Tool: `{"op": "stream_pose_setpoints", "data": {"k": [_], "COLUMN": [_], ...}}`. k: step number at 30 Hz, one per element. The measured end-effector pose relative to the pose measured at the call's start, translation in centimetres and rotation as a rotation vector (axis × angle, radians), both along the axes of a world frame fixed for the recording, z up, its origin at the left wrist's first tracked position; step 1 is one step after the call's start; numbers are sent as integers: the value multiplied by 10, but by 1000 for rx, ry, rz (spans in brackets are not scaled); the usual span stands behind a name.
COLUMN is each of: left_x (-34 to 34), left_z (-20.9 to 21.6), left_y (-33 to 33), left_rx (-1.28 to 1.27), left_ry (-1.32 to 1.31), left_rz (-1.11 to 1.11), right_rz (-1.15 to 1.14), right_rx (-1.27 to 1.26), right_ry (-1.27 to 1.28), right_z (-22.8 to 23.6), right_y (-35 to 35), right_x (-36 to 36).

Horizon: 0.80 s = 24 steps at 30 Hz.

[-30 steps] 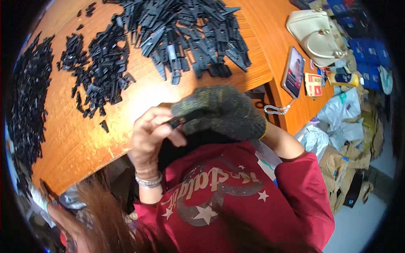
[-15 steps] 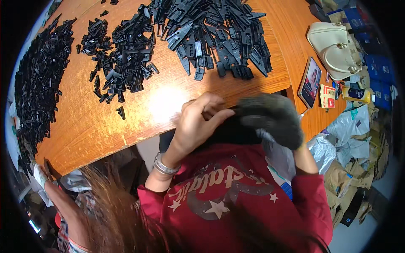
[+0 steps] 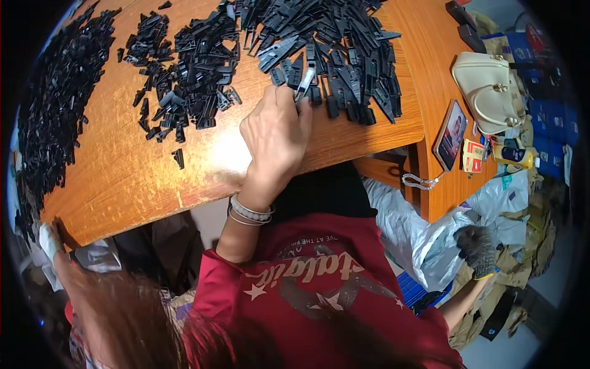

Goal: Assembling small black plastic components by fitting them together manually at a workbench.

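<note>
One bare left hand point(image 3: 276, 132) at the pile's point(image 3: 326, 49) 6 o'clock edge, fingers curled onto a black clip point(image 3: 305, 83), grip unclear; gloved right hand point(image 3: 478, 249) closed on plastic bag point(image 3: 430, 240); picking step, next needs one clip freed.

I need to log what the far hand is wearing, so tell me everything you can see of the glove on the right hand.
The glove is dark grey and knitted, with a thin yellow-green band at the cuff. It covers the whole right hand, which is lowered beside the table, off its right end, with the fingers curled. It lies against a crumpled translucent plastic bag, seemingly gripping the bag's edge, though the grip itself is too small to make out. The bare forearm runs down from the cuff. Nothing else touches it.
</note>
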<state>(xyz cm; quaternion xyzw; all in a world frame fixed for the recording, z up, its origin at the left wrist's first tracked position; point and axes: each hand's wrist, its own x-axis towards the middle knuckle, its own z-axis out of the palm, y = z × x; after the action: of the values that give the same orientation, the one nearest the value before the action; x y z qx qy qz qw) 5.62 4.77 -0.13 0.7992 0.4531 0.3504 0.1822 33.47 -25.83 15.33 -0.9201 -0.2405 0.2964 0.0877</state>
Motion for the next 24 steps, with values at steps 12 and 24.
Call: {"op": "stream_pose_setpoints", "data": {"k": [12, 24], "left_x": [-32, -71], "left_z": [21, 3], "left_y": [-49, 6], "left_rx": [170, -111], "left_ry": [-65, 37], "left_rz": [-408, 71], "right_rz": [1233, 1047], "right_rx": [488, 543], "right_ry": [-85, 85], "right_z": [-59, -112], "right_y": [217, 213], "right_x": [-121, -133]}}
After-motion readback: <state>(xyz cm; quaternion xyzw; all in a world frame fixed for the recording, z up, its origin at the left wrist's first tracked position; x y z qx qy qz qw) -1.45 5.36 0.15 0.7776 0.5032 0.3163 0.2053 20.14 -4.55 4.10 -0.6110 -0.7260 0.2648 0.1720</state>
